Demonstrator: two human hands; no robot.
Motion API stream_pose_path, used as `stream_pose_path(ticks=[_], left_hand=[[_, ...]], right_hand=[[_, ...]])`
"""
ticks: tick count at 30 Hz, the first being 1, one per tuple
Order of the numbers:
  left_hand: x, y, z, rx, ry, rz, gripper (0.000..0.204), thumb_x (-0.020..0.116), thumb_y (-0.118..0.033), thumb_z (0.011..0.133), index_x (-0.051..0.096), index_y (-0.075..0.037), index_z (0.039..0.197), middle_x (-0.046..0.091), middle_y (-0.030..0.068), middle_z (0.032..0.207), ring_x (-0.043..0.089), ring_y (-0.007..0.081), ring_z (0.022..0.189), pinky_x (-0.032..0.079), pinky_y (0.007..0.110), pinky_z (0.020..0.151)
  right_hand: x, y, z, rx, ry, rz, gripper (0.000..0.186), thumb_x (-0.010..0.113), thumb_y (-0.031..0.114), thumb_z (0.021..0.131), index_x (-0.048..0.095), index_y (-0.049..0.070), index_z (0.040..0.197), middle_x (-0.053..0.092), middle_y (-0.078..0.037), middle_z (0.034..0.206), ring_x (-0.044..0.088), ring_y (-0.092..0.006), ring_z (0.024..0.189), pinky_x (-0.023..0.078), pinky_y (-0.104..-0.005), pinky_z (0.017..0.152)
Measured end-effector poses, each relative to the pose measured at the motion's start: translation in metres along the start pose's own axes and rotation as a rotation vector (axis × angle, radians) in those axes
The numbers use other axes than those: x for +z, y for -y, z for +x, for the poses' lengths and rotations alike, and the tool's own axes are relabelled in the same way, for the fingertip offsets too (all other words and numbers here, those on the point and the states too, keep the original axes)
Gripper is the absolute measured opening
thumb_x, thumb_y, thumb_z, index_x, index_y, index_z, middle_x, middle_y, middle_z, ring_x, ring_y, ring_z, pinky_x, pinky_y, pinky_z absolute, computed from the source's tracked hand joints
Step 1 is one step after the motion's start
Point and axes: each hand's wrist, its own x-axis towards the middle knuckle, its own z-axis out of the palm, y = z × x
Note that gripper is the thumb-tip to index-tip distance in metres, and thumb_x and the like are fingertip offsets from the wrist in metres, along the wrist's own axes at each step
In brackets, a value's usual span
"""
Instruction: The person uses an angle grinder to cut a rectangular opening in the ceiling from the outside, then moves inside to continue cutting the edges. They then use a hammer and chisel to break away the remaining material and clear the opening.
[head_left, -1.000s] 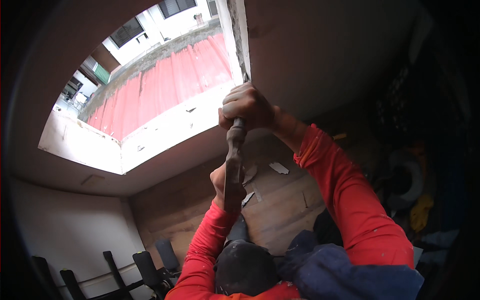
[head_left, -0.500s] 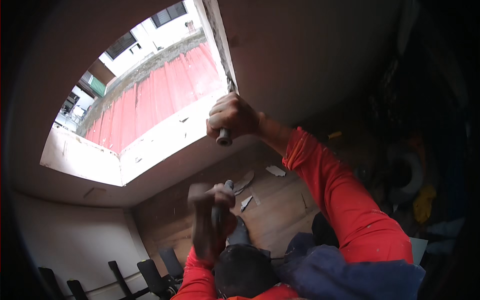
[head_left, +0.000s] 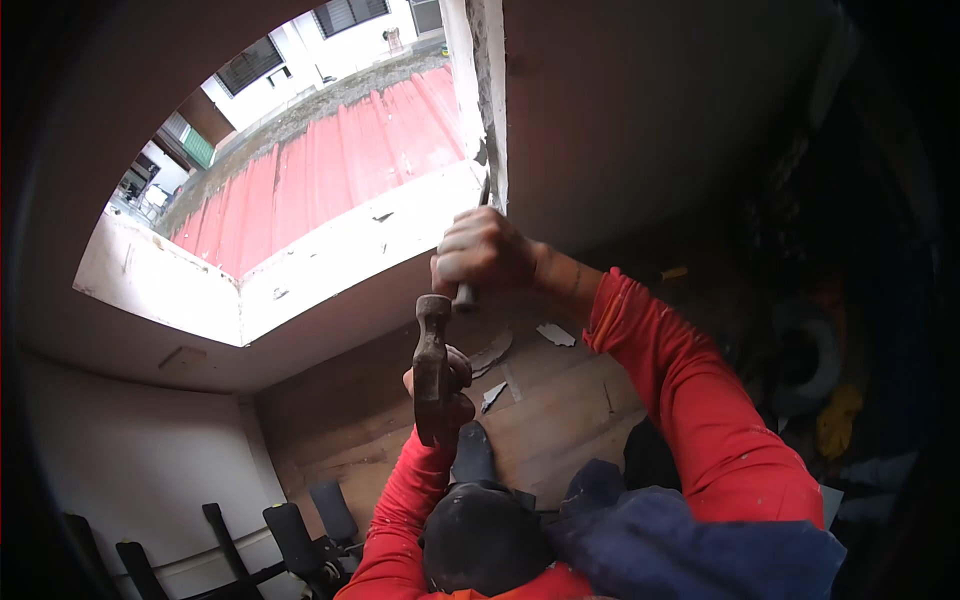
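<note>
My right hand (head_left: 487, 248) is closed round a chisel (head_left: 465, 298). The chisel's butt end sticks out below my fist, and its narrow blade reaches up to the chipped right-hand edge (head_left: 490, 110) of the window opening. Lower down, my left hand (head_left: 459, 383) is wrapped round the handle of a hammer. The worn metal hammer head (head_left: 431, 370) stands in front of that hand, its striking face just below and left of the chisel's butt, with a small gap apparent. Most of the hammer's handle is hidden.
Chips lie on the white sill (head_left: 350, 255), beyond which is a red corrugated roof (head_left: 340, 165). Broken white pieces (head_left: 556, 335) are scattered on the brown wooden floor (head_left: 540, 420). Black padded chair parts (head_left: 290, 535) stand lower left; a yellow item (head_left: 840, 420) lies at right.
The hammer, blurred earlier, now shows sharply with its head higher and nearer the chisel's butt. The view has shifted a little, so the window edge and my right hand appear further right.
</note>
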Motion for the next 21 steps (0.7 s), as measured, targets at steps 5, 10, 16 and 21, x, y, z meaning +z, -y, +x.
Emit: stream_pose_path(ticks=[5,10,16,21], left_hand=[[0.003,-0.008,0.011,0.069,0.027,0.052,0.054,0.049,-0.054,0.109,0.055,-0.003,0.092,0.059,0.0085,0.078,0.059,0.0185,0.068,0.043,0.030,0.059],[-0.008,-0.036,0.015,0.115,0.063,-0.077,0.046,0.059,-0.044,0.105,0.060,0.000,0.090,0.060,0.0083,0.078,0.059,0.0202,0.067,0.044,0.033,0.060],[0.004,-0.033,0.038,0.209,-0.016,0.093,0.026,0.066,-0.027,0.097,0.062,-0.003,0.090,0.058,0.0058,0.076,0.058,0.0200,0.067,0.045,0.033,0.061],[0.012,-0.041,0.036,0.113,-0.010,-0.189,0.011,0.067,-0.014,0.093,0.063,-0.004,0.089,0.059,0.0042,0.073,0.058,0.0182,0.063,0.045,0.033,0.057]], right_hand=[[-0.013,-0.030,-0.005,0.083,-0.004,-0.024,0.013,0.078,0.023,0.071,0.065,0.022,0.070,0.059,0.001,0.062,0.068,-0.0219,0.060,0.054,-0.0382,0.058],[-0.006,-0.033,0.003,0.135,-0.092,-0.001,0.014,0.079,0.024,0.072,0.066,0.020,0.071,0.062,0.000,0.063,0.069,-0.0239,0.059,0.053,-0.0390,0.056],[-0.013,-0.030,0.003,0.155,-0.118,0.103,0.016,0.081,0.025,0.070,0.067,0.019,0.071,0.064,-0.001,0.063,0.070,-0.0247,0.059,0.054,-0.0388,0.057],[-0.009,-0.033,0.002,0.145,-0.114,0.113,0.015,0.082,0.026,0.069,0.067,0.020,0.070,0.064,0.000,0.062,0.069,-0.0252,0.059,0.055,-0.0392,0.056]])
